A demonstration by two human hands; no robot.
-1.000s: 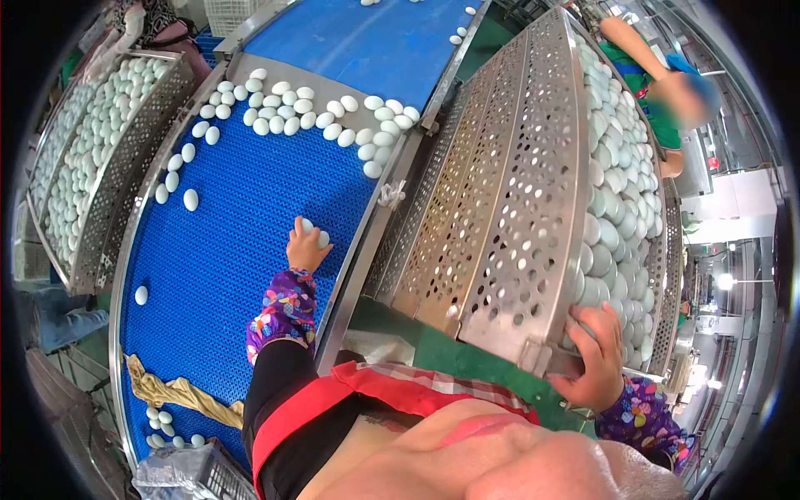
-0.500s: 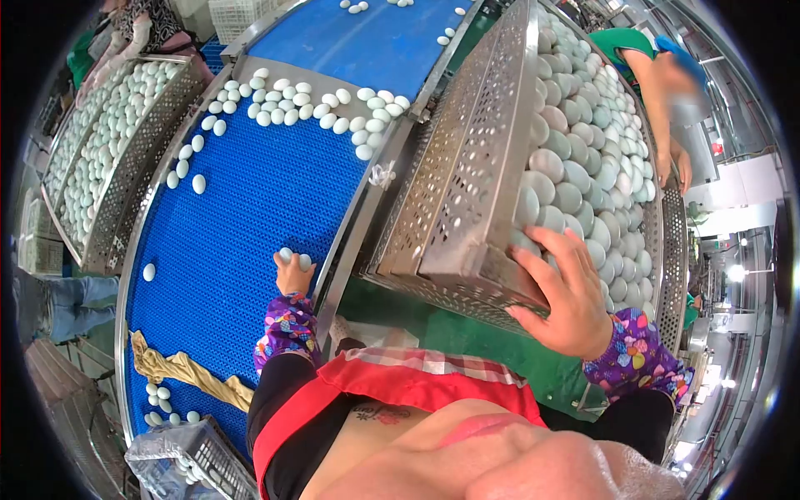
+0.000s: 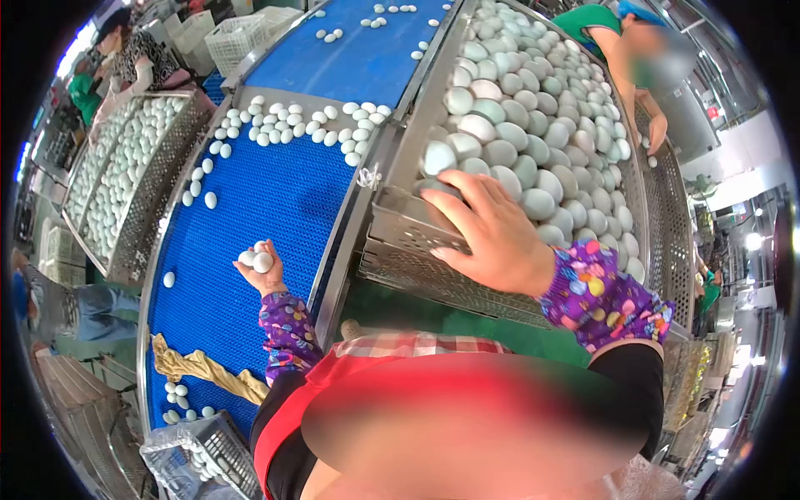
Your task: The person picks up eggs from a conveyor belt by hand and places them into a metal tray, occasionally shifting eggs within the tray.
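Observation:
My left hand (image 3: 268, 275) is palm up above the blue mesh belt (image 3: 258, 200), fingers curled around pale eggs (image 3: 262, 262); at least two show. My right hand (image 3: 492, 229) reaches over the near corner of a perforated metal bin (image 3: 417, 221) heaped with pale green and white eggs (image 3: 533, 125). Its fingers are apart from the thumb and bent down onto eggs at the corner; one shaded egg lies partly under the fingertips. What the palm covers is hidden.
Rows of eggs (image 3: 283, 125) lie at the belt's far end. A tan cloth (image 3: 204, 372) and a plastic-lined crate (image 3: 196, 442) sit at the near left. Another egg bin (image 3: 133, 208) stands left. A co-worker in green (image 3: 621, 75) reaches over the bin's far side.
My left hand has lifted off the belt and turned palm up with the eggs. My right hand has shifted left to the bin's near corner. The camera view has shifted too.

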